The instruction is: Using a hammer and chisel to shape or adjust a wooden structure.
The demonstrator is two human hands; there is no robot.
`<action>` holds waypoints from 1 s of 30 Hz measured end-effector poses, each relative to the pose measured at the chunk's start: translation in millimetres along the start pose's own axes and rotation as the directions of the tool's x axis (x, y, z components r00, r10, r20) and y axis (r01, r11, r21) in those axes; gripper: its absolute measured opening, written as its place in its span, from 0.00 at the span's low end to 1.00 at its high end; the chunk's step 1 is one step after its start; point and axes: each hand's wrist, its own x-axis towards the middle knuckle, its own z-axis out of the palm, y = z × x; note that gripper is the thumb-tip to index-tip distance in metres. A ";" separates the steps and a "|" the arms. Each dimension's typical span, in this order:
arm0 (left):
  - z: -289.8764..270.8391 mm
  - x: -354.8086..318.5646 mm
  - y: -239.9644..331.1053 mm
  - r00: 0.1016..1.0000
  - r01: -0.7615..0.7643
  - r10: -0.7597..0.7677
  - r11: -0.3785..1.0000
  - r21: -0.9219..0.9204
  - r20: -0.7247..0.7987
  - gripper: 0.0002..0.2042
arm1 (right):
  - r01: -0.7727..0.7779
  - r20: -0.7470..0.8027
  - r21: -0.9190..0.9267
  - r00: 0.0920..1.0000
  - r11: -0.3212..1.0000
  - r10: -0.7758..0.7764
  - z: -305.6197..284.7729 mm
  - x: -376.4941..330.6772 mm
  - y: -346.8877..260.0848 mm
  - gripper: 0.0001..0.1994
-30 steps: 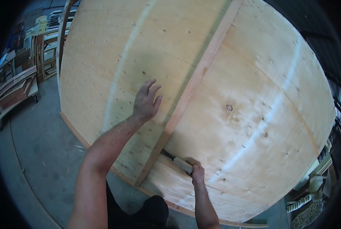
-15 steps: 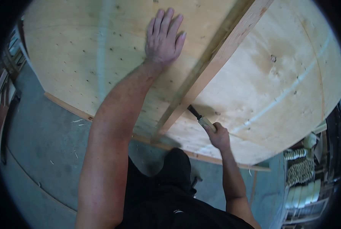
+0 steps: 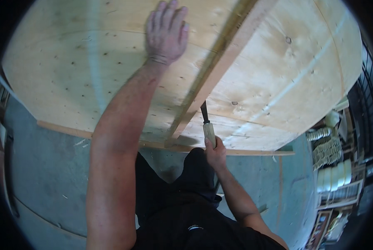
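My left hand [image 3: 166,35] lies flat on a large plywood panel [image 3: 128,79], its fingers stretched out and holding nothing. A long wooden batten [image 3: 230,50] runs slantwise across the panel, to the right of that hand. My right hand [image 3: 216,154] is closed round the pale wooden handle of a chisel [image 3: 209,131]. The chisel's dark blade points up and away from me, along the right side of the batten near its lower end. Its tip meets the batten's edge, and the very end is hidden there.
A thin wooden strip [image 3: 253,153] edges the panel's near side, just before my knees. Grey floor [image 3: 48,166] shows below it. At the right stand bundled pale coils [image 3: 327,152], white rolls [image 3: 334,176] and wooden racks. More boards lean at the far left.
My right hand has brought the chisel left and nearer my body, turning it more upright against the batten. The left hand stays flat on the panel while the view has shifted.
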 end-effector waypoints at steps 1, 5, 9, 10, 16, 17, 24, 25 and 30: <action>4.0 0.2 0.8 1.000 -0.010 0.010 1.000 0.002 0.005 0.21 | -0.067 0.021 0.035 0.998 0.997 0.067 -9.7 8.0 6.8 0.20; 13.8 -2.3 -9.4 0.996 -0.087 0.086 0.995 0.051 0.017 0.21 | -0.083 0.040 0.005 0.996 0.997 0.082 -56.4 34.1 36.7 0.22; 21.2 1.5 -21.2 0.972 -0.227 0.229 0.973 0.037 -0.061 0.22 | -0.028 0.163 -0.070 0.986 0.997 0.039 -91.6 49.0 55.4 0.21; 22.9 2.6 -15.9 0.968 -0.248 0.250 0.967 0.050 -0.036 0.22 | 0.094 0.176 -0.076 0.981 0.993 -0.079 -97.1 55.6 65.8 0.21; 24.0 5.2 -11.1 0.932 -0.353 0.359 0.930 0.106 -0.042 0.23 | 0.211 0.379 -0.095 0.911 0.973 -0.161 -94.9 106.8 89.5 0.22; 20.3 2.8 -3.0 0.959 -0.283 0.281 0.952 0.112 0.038 0.25 | 0.296 0.380 -0.127 0.896 0.947 -0.229 -91.5 116.2 97.1 0.22; 25.7 -7.6 -14.9 0.979 -0.203 0.202 0.979 0.012 0.033 0.28 | 0.341 0.433 -0.101 0.861 0.934 -0.268 -70.3 148.4 93.4 0.21; 25.6 -9.5 -13.3 0.981 -0.192 0.190 0.981 0.025 0.049 0.29 | 0.335 0.438 -0.072 0.857 0.939 -0.272 -69.7 151.9 95.3 0.21; 22.5 -3.2 -3.0 0.979 -0.198 0.193 0.978 0.070 0.065 0.31 | 0.585 0.477 -0.137 0.746 0.800 -0.464 -67.2 187.6 77.8 0.20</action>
